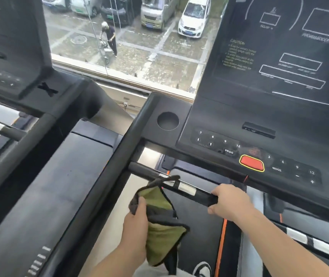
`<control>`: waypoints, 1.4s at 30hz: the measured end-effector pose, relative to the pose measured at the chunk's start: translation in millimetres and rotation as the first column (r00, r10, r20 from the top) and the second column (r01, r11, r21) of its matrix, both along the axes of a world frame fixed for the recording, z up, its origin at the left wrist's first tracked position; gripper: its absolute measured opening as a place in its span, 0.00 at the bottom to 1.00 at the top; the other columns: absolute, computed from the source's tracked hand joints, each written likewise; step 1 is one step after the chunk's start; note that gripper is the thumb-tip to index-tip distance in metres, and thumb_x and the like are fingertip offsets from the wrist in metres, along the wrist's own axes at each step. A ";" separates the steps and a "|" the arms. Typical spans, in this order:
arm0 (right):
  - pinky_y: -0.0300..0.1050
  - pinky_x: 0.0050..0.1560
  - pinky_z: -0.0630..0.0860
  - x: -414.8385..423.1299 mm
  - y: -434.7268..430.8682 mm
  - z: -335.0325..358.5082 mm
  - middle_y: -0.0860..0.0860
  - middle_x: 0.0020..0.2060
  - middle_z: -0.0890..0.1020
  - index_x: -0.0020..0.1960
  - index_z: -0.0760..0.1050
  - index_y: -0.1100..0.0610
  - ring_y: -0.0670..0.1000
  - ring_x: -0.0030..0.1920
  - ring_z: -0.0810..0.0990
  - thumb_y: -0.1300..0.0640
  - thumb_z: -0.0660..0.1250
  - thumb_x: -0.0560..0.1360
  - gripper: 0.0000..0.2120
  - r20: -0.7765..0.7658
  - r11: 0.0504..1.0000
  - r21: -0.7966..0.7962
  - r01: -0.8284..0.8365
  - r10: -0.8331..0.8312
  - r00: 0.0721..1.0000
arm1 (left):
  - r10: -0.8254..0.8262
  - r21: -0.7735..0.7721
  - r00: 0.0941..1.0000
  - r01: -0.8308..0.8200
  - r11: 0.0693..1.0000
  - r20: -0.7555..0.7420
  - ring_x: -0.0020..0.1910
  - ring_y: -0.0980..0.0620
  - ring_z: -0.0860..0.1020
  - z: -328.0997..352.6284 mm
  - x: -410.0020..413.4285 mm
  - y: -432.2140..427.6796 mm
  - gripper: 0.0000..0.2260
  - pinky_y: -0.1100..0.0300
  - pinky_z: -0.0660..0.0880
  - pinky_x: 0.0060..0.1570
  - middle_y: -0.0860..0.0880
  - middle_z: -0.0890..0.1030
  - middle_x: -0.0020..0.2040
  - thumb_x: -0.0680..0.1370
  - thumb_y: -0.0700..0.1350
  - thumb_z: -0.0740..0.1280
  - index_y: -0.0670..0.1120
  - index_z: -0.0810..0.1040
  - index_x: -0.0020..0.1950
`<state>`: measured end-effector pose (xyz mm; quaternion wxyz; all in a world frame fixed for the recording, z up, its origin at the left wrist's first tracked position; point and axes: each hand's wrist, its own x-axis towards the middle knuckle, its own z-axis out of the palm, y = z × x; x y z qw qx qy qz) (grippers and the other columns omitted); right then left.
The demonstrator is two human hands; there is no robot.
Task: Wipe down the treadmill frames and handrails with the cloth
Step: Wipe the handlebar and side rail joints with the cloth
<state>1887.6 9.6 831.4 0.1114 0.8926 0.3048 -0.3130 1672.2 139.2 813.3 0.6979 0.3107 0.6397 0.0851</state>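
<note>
I stand on a black treadmill. Its front handlebar (187,188), black with silver sensor patches, runs across below the console (259,148). My right hand (230,201) grips the free end of this bar. My left hand (136,220) holds a green cloth (159,232) with dark edging just below the bar; the cloth's top corner drapes over the bar near a silver patch. The treadmill's left side rail (107,172) slopes down past my left hand.
A second treadmill (40,148) stands close on the left. The console has a red stop button (252,162), number keys and a round cup holder (168,120). A window (131,37) ahead overlooks a car park. My shoe (203,269) rests on the belt.
</note>
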 end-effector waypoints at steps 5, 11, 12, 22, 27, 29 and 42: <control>0.46 0.53 0.80 3.5 -5.6 -4.4 0.47 0.52 0.83 0.58 0.81 0.47 0.53 0.56 0.82 0.38 0.72 0.71 0.19 0.006 0.996 0.020 -0.088 0.088 0.996 | 0.241 0.112 0.968 -0.248 0.962 0.075 0.47 0.44 0.84 -1.6 20.2 10.9 0.17 0.49 0.81 0.51 0.45 0.85 0.49 0.80 0.63 0.66 0.49 0.79 0.54; 0.48 0.56 0.80 8.0 -7.4 -8.1 0.47 0.54 0.83 0.62 0.80 0.47 0.53 0.57 0.82 0.35 0.71 0.72 0.23 0.013 0.993 0.019 -0.120 0.119 0.993 | 0.051 0.077 0.960 -0.075 0.994 0.276 0.40 0.42 0.82 -30.8 60.3 27.8 0.12 0.53 0.80 0.39 0.40 0.82 0.46 0.77 0.36 0.73 0.40 0.74 0.57; 0.48 0.57 0.80 8.0 -7.1 -8.7 0.47 0.53 0.84 0.61 0.80 0.47 0.53 0.56 0.83 0.36 0.72 0.72 0.23 0.013 0.993 0.019 -0.120 0.120 0.993 | 0.051 0.108 0.957 -0.085 0.990 0.287 0.46 0.41 0.84 -38.7 61.5 24.2 0.13 0.51 0.82 0.42 0.39 0.84 0.51 0.78 0.38 0.74 0.40 0.76 0.60; 0.48 0.50 0.80 6.0 -6.5 -13.7 0.48 0.50 0.83 0.50 0.79 0.48 0.56 0.56 0.83 0.52 0.63 0.74 0.07 0.048 0.990 0.022 -0.136 0.135 0.990 | -0.117 -0.232 0.908 0.225 0.946 0.401 0.50 0.44 0.87 -34.0 101.8 -99.2 0.17 0.52 0.83 0.46 0.41 0.88 0.51 0.78 0.50 0.76 0.40 0.83 0.59; 0.43 0.45 0.76 7.5 -1.6 -11.6 0.47 0.46 0.82 0.52 0.81 0.48 0.54 0.52 0.83 0.42 0.73 0.69 0.16 -0.011 0.998 -0.008 -0.070 0.069 0.998 | 0.124 -0.084 0.962 -0.106 0.991 0.245 0.47 0.45 0.87 -36.6 79.6 -1.3 0.36 0.47 0.84 0.51 0.42 0.86 0.51 0.68 0.63 0.81 0.39 0.74 0.62; 0.43 0.44 0.74 8.2 0.4 -11.0 0.47 0.47 0.82 0.53 0.81 0.48 0.54 0.52 0.83 0.41 0.74 0.69 0.17 -0.010 0.998 -0.010 -0.063 0.063 0.998 | 0.211 0.009 0.954 -0.218 0.976 0.211 0.48 0.46 0.87 -37.3 69.5 44.6 0.33 0.44 0.82 0.57 0.45 0.86 0.51 0.68 0.62 0.80 0.42 0.75 0.61; 0.44 0.46 0.78 4.8 2.1 -8.8 0.45 0.44 0.82 0.50 0.80 0.47 0.53 0.50 0.83 0.42 0.75 0.69 0.14 -0.007 0.999 -0.002 -0.033 0.033 0.999 | -0.159 -0.216 0.963 0.206 0.954 0.217 0.49 0.46 0.87 -26.3 91.2 -42.8 0.37 0.49 0.83 0.55 0.46 0.87 0.51 0.63 0.65 0.82 0.43 0.77 0.62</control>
